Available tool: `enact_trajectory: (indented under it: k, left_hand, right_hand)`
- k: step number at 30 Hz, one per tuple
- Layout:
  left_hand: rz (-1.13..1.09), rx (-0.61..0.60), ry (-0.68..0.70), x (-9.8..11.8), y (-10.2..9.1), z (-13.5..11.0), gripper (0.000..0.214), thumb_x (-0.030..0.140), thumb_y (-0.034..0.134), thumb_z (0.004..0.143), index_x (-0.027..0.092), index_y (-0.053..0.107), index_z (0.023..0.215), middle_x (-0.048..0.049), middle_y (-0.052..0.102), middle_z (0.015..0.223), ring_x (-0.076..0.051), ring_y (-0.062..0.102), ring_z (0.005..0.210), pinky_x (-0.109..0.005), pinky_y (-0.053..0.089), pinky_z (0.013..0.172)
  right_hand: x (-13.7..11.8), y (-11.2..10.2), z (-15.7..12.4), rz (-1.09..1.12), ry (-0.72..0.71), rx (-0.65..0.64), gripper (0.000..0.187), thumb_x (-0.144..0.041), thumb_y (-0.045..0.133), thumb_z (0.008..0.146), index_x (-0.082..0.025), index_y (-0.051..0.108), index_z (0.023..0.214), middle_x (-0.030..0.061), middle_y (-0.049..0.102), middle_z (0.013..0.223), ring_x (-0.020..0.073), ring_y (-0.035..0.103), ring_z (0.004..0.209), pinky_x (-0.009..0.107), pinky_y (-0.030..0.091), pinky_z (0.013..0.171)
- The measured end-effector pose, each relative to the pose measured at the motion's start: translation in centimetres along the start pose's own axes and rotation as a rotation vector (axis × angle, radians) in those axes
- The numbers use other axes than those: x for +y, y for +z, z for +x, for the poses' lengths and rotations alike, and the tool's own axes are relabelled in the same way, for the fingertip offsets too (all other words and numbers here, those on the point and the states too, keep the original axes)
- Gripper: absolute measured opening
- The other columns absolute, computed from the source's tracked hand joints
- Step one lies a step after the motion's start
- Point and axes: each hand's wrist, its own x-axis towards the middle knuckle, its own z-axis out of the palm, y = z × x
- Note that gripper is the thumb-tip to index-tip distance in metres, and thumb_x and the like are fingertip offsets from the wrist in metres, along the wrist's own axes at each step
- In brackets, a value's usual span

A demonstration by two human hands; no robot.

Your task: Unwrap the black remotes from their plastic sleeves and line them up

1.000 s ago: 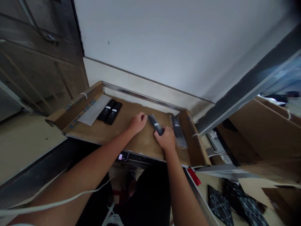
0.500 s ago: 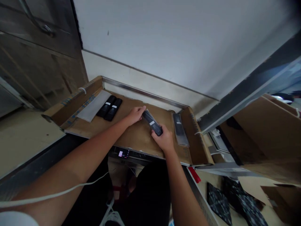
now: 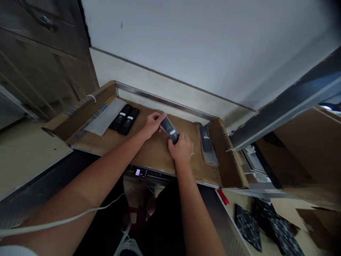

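Note:
Over the middle of the cardboard-lined tray, a black oblong item [image 3: 172, 132] with a white label sits inside a clear plastic bag [image 3: 164, 122]. My left hand [image 3: 153, 125] pinches the upper end of this bag. Wrapped round the lower end is my right hand [image 3: 182, 147], which hides that part. Left of my hands lie two bare black oblong items [image 3: 128, 121], side by side with white labels. They adjoin a stack of flat clear bags [image 3: 105, 119]. To the right, another bagged black item [image 3: 206, 142] rests by the tray's side wall.
Cardboard walls [image 3: 234, 156] bound the tray at both sides, and a metal rail [image 3: 165, 100] runs along its back. A small lit screen [image 3: 141, 172] sits below the front edge. A white cable [image 3: 66, 221] crosses my left forearm. Large cardboard [image 3: 301, 149] stands at right.
My right hand has shifted slightly left and up and turned further over the item's lower end. The bagged item has moved a little up. The view has tilted slightly.

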Motion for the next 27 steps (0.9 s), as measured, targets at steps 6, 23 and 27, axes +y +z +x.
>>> enact_trajectory:
  k: [6, 23, 27]
  left_hand:
    - [0.126, -0.072, 0.002, -0.5, 0.1, -0.1, 0.037, 0.049, 0.065, 0.088, 0.018, 0.052, 0.071, 0.0060, 0.048, 0.045, -0.007, 0.043, 0.033, -0.019, 0.030, 0.035]
    - [0.140, -0.096, 0.017, -1.3, -0.1, 0.2, 0.026, 0.036, 0.068, 0.087, 0.018, 0.053, 0.075, 0.0069, 0.049, 0.052, -0.005, 0.043, 0.037, -0.018, 0.029, 0.037]
    - [0.029, -0.116, -0.023, -1.2, -0.2, 0.3, 0.026, 0.031, 0.072, 0.084, 0.019, 0.051, 0.078, 0.0077, 0.050, 0.054, -0.005, 0.042, 0.038, -0.017, 0.032, 0.038]
  right_hand:
    - [0.4, 0.3, -0.2, -0.056, 0.020, 0.013, 0.027, -0.036, 0.058, 0.085, -0.015, 0.057, 0.102, 0.0162, 0.067, 0.101, 0.0325, 0.058, 0.099, 0.042, 0.035, 0.086]
    - [0.4, 0.3, -0.2, -0.099, 0.050, 0.064, 0.019, -0.025, 0.057, 0.087, -0.016, 0.058, 0.104, 0.0159, 0.065, 0.104, 0.0332, 0.056, 0.101, 0.047, 0.033, 0.093]
    - [-0.2, 0.6, -0.1, -0.127, 0.023, 0.087, 0.018, -0.017, 0.049, 0.090, -0.016, 0.060, 0.105, 0.0152, 0.067, 0.101, 0.0323, 0.056, 0.100, 0.051, 0.028, 0.102]
